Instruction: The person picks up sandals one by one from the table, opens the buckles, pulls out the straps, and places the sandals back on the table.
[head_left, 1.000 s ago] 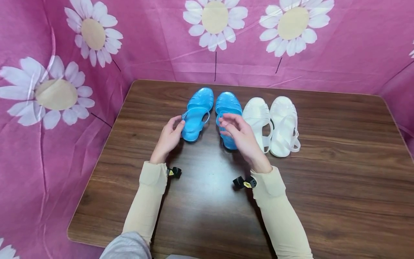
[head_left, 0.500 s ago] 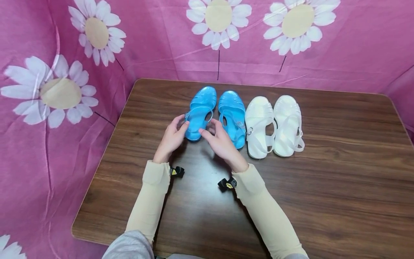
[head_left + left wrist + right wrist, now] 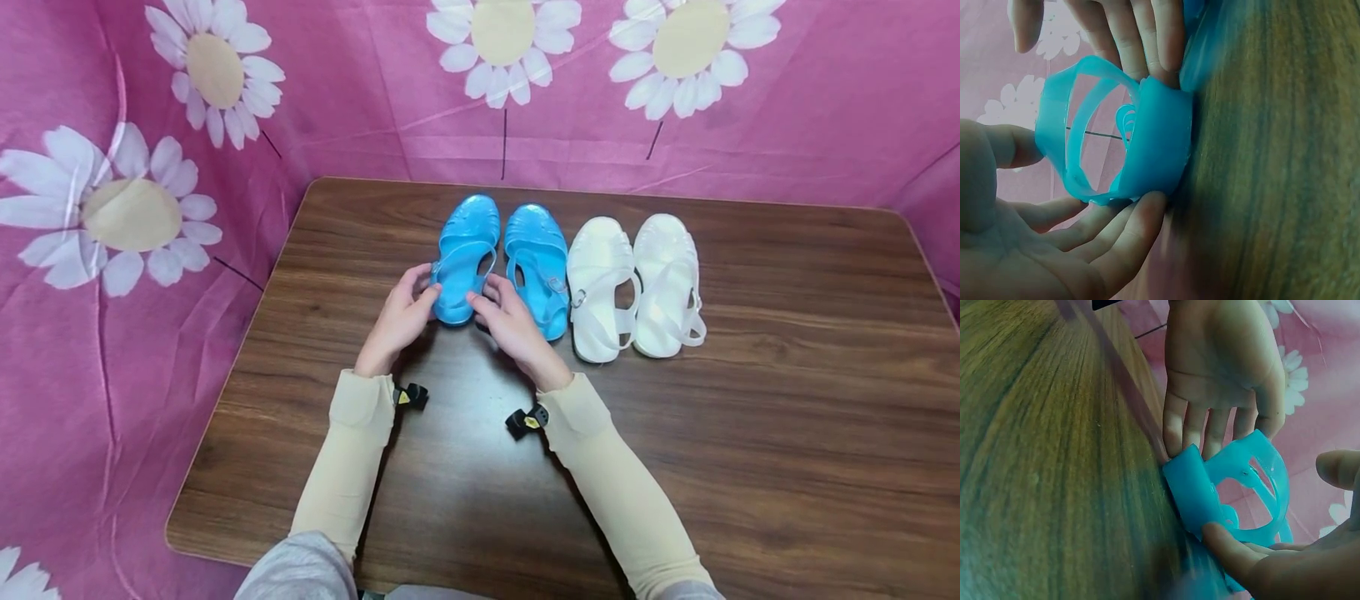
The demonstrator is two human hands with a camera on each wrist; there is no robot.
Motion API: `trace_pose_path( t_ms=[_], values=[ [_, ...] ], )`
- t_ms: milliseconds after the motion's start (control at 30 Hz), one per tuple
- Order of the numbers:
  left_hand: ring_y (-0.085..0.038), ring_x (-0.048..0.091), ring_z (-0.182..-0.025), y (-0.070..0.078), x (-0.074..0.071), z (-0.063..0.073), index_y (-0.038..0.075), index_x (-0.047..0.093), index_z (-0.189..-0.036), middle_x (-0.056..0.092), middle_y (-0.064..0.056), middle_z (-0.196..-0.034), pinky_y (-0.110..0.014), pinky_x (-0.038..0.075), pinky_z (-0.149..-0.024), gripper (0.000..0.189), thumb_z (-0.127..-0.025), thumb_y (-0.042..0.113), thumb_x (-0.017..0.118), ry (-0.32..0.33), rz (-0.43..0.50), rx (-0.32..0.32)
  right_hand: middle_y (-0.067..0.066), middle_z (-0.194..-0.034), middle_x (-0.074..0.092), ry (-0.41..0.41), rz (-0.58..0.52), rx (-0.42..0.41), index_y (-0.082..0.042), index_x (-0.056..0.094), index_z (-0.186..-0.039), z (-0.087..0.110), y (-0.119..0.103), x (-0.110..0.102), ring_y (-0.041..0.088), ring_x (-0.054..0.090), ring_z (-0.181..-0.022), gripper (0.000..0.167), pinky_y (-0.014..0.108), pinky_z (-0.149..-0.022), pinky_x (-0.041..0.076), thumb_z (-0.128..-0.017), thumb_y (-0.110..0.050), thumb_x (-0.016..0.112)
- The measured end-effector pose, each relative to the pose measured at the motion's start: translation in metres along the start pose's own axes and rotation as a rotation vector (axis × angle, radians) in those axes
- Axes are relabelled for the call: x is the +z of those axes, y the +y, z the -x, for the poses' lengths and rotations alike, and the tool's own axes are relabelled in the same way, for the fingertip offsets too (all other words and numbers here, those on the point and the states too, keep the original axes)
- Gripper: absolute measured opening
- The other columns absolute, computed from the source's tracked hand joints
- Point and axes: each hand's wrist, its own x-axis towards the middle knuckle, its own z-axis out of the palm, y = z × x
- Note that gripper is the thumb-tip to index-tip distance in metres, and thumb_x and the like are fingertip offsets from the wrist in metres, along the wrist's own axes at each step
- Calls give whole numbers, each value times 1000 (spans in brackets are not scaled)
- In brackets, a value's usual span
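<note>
A blue jelly sandal point(image 3: 455, 283) lies toe-away on the table, its heel toward me. My left hand point(image 3: 400, 321) holds it at the left of the heel, thumb against the heel strap point(image 3: 1054, 119) and fingers along the sole's side. Across from it my right hand point(image 3: 517, 329) is at the sandal's right side. Its fingertips point(image 3: 1216, 534) touch the sole edge, while its thumb point(image 3: 1335, 469) stays apart from the strap. The second blue sandal point(image 3: 536, 229) stands just right of the first, partly behind my right hand in the head view.
Two white jelly sandals point(image 3: 600, 242) point(image 3: 663, 237) stand side by side right of the blue pair, toes away. All are on a brown wooden table point(image 3: 787, 375). A pink cloth with daisies point(image 3: 360, 100) hangs behind the table and along its left.
My right hand has moved left, from over the second blue sandal to the right side of the first. My left hand stays at the first sandal's heel.
</note>
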Motion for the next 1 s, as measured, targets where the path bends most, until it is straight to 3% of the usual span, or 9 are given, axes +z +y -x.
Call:
trace_pose_path(
  t_ms=[200,467,800,1000],
  values=[
    [-26,54,-116,3,-1,1,16,33,-147,46,-12,-142,-41,51,-94,51,-101,33,47,-24,-23,2,18,-153,34,13,-41,-18,-6,16,-152,0,1,-3,25,49,-132,70,39,-102,47,-98,-30,53],
    [-25,59,-103,3,-3,2,13,41,-138,54,-11,-131,-39,53,-88,46,-98,33,53,-23,-30,-15,19,-146,44,8,-9,-24,-8,15,-152,1,1,-8,27,57,-122,70,41,-97,51,-99,-31,53],
    [-29,62,-98,1,-12,5,10,49,-126,58,-13,-115,-41,55,-87,35,-99,33,52,-69,-67,31,20,-141,47,-57,187,-39,-7,9,-154,9,-2,-13,29,63,-110,77,42,-93,52,-97,-30,55],
    [-31,64,-93,1,-15,6,8,53,-120,61,-13,-107,-41,55,-84,31,-98,30,57,-89,-94,54,17,-141,47,-83,302,-62,-6,10,-153,16,-2,-15,26,59,-116,81,43,-97,49,-95,-37,57]
  ],
)
